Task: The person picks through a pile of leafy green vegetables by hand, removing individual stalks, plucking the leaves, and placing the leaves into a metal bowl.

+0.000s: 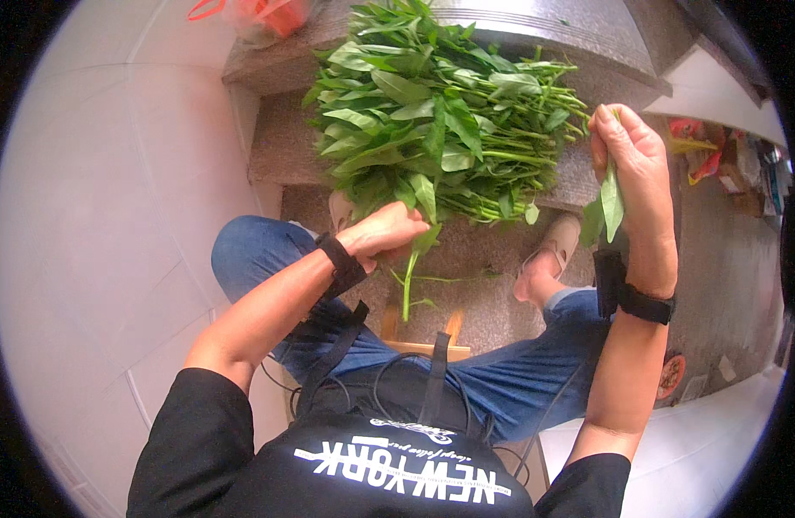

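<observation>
A large heap of leafy water spinach (430, 116) lies in front of me on stone steps, leaves mostly to the left and cut stems pointing right. At the heap's near edge, my left hand (391, 230) grips a water spinach stem (408, 285) that hangs down with leaves at its top. To the right of the stem ends, my right hand (621, 146) is raised, its thumb and fingers pinched on a water spinach sprig (611, 201) whose leaves hang below the palm. Both wrists wear black straps.
Stone steps (284, 142) rise ahead beside a pale tiled wall (112, 194) on the left. A red plastic bag (268, 16) rests at the upper left. Packages (747, 168) stand far right. A wooden stool (430, 349) shows between my legs.
</observation>
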{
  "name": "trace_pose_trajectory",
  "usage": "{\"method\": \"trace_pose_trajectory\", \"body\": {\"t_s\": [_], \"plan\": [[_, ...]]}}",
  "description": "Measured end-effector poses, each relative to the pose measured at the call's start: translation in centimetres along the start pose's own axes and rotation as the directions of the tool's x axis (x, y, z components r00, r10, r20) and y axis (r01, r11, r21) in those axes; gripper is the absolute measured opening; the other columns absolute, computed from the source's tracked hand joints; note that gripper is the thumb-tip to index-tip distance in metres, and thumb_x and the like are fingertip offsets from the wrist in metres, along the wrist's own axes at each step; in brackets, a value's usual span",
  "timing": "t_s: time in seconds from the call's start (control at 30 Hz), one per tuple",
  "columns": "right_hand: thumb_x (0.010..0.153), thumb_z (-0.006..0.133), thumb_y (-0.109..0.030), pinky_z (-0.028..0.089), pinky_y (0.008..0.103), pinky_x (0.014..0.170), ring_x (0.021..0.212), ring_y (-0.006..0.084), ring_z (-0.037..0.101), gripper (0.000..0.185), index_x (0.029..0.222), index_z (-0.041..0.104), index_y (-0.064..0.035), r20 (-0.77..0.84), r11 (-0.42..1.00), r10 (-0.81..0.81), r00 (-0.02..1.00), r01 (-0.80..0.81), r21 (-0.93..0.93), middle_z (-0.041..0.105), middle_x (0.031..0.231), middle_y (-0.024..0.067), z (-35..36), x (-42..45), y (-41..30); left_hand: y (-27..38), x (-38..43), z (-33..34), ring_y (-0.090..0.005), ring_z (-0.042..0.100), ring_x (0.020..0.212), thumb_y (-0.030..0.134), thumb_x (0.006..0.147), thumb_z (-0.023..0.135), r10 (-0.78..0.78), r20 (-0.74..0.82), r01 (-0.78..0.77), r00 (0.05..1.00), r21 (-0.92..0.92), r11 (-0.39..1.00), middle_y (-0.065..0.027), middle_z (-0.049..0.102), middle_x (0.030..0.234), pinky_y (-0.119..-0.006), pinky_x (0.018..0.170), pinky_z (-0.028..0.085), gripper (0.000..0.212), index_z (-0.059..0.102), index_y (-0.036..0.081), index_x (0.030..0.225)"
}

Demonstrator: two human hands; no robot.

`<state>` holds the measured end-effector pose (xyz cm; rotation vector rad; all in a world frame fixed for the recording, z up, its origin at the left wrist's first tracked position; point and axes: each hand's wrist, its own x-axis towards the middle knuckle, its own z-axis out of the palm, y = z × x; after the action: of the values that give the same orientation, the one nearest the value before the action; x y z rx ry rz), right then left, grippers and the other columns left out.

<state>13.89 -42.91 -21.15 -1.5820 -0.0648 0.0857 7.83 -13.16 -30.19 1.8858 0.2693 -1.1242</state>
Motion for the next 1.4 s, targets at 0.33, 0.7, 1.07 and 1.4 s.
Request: {"method": "trace_pose_trajectory", "body": {"t_s": [0.33,0.7,1.07,1.4], "plan": [[0.094,0.056,-0.028,0.029,0.0181,0.050,0.055,0.0018,0.039,0.024,0.084,0.061,-0.0066,0.028,0.996,-0.016,0.999,0.019,-0.089,0.049,0.061,-0.0056,0.2,0.3,0.1,-0.9,-4.1,-1.2,-0.0088,0.049,0.048,0.031,0.091,0.052,-0.007,0.099,-0.019,0.995,0.258,0.966,0.0010,0.050,0.060,-0.026,0.043,0.038,0.032,0.055,0.004,0.075],[0.087,0.067,-0.020,0.040,0.0192,0.060,0.067,0.0021,0.049,0.017,0.086,0.063,-0.0041,0.098,0.998,-0.009,0.995,0.014,-0.053,0.059,0.076,-0.0054,1.6,-0.3,0.2,1.4,-11.8,-1.9,-0.0044,0.043,0.065,0.023,0.091,0.059,0.251,0.173,-0.276,0.952,0.140,0.951,0.0045,0.050,0.070,-0.023,0.057,0.038,0.022,0.059,0.002,0.087],[0.089,0.063,-0.017,0.041,0.0196,0.064,0.072,0.0022,0.049,0.017,0.092,0.065,-0.0005,0.119,0.993,-0.024,0.993,0.038,-0.111,0.060,0.079,-0.0050,1.8,-0.8,0.2,2.7,-13.1,-2.4,-0.0097,0.054,0.084,0.012,0.092,0.057,0.487,-0.261,-0.517,0.833,-0.059,0.854,-0.0019,0.059,0.087,-0.024,0.076,0.044,0.017,0.061,-0.001,0.100],[0.088,0.063,-0.015,0.042,0.0196,0.066,0.073,0.0031,0.050,0.016,0.091,0.063,0.0014,0.140,0.984,0.005,0.990,0.020,-0.178,0.059,0.079,-0.0038,1.9,-1.1,-1.3,1.6,-9.4,-1.3,-0.0237,0.056,0.067,0.008,0.082,0.065,0.758,-0.181,-0.679,0.627,0.349,0.646,-0.0094,0.055,0.074,-0.031,0.060,0.044,0.013,0.064,0.001,0.093]]}}
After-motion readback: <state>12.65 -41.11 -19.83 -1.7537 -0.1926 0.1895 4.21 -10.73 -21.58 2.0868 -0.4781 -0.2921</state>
